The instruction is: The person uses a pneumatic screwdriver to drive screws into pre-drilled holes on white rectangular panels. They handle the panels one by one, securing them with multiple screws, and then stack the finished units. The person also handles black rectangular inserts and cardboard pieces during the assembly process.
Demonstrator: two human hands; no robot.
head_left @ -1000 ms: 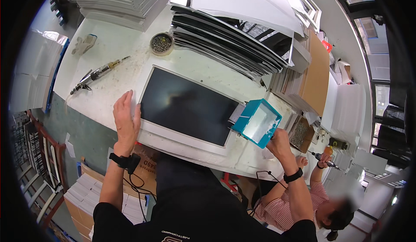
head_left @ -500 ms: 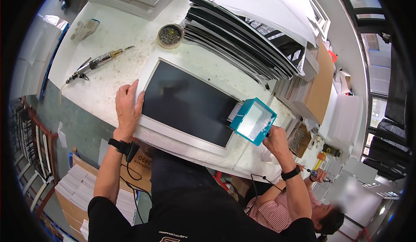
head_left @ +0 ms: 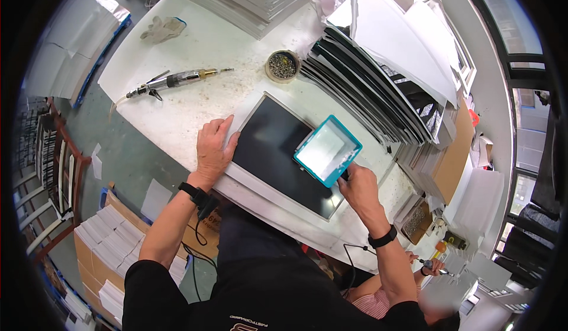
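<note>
A dark rectangular panel with a thin pale border lies on white board at the table's near edge. My left hand rests at the panel's left end, fingers stretched out along the edge and thumb by its corner. My right hand is closed round the handle of a teal box-shaped hand tool. This tool is open on top, with white material inside and white smears on its rim. It sits over the right half of the panel, and its underside is hidden.
An air screwdriver, a glove and a round tub of small metal pieces lie beyond my left hand. Stacked dark and white sheets stand at the back right. A co-worker's hand holds a tool at the lower right.
My right hand has moved the teal tool leftward over the panel from its right end. My left hand stays at the panel's left end. The whole view has shifted.
</note>
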